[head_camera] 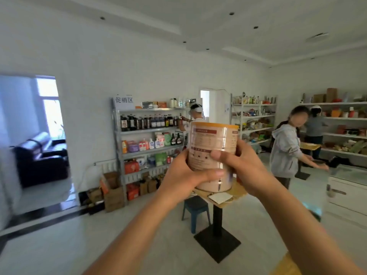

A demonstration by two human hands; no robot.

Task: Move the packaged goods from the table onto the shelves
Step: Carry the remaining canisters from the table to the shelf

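Note:
A large round tin [213, 141] with an orange rim and a beige printed label is held upright in front of me, at chest height. My left hand [184, 173] grips its lower left side, thumb across the front. My right hand [236, 161] grips its right side, thumb on the label. Behind the tin stands a small wooden table [236, 193] on a black pedestal, with a paper card on it. A metal shelf rack [151, 132] full of bottles and packets stands against the far wall.
A blue stool [195, 209] sits beside the table. Cardboard boxes [113, 191] lie at the foot of the rack. A person in a grey hoodie [286, 147] leans at the right; two more people stand at shelves [254, 118] further back. A white counter [347, 187] is at the right.

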